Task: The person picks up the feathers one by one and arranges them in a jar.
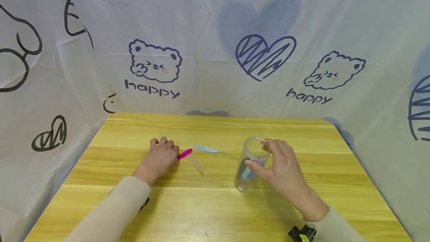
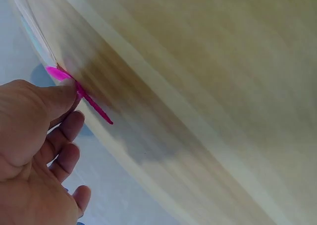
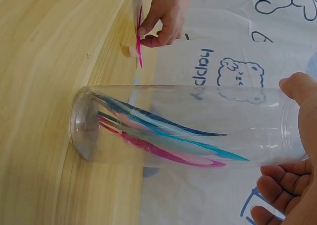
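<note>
My left hand pinches a magenta feather between thumb and fingertip, low over the table's left half. In the left wrist view, the feather's thin dark-pink shaft sticks out past the thumb. Just right of it lie a pale whitish feather and a light blue feather. With my right hand I grip a clear, open-topped jar near its rim, thumb and fingers on opposite sides. Inside the jar lean several feathers, in dark blue, turquoise, pale and magenta.
A wood-grain table carries everything. Behind it and at both sides hangs a white cloth printed with bears, hearts and the word "happy". The cloth meets the table's far edge.
</note>
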Tool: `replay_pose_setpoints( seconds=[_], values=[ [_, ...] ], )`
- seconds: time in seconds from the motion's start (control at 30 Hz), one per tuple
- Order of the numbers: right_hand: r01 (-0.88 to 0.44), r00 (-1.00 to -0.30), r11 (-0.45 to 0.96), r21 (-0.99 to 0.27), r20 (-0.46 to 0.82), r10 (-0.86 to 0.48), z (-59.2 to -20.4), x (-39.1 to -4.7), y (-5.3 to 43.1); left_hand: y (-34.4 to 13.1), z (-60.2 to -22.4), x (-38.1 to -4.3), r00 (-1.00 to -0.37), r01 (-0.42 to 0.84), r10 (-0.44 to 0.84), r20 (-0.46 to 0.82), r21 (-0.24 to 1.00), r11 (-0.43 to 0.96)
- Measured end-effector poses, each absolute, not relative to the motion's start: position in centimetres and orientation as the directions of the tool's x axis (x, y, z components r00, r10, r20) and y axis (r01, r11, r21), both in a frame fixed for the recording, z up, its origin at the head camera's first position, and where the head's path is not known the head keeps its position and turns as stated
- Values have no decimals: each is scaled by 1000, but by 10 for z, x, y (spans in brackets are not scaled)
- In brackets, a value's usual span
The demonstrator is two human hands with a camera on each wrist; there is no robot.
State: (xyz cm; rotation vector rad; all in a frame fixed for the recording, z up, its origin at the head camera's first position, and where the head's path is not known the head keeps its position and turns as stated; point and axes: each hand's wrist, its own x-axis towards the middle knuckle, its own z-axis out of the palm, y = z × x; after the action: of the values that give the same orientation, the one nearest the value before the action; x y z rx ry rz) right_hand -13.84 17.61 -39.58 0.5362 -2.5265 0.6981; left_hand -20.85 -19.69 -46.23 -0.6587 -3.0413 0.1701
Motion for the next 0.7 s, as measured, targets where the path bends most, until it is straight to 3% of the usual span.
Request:
replay_pose_setpoints(
  seconds=[0.7],
  values=[
    [-474,-825,792,-385,507,-247,-394,-138,176,-192,-470,-210,-908,416,418,-15,-135,899]
  ],
)
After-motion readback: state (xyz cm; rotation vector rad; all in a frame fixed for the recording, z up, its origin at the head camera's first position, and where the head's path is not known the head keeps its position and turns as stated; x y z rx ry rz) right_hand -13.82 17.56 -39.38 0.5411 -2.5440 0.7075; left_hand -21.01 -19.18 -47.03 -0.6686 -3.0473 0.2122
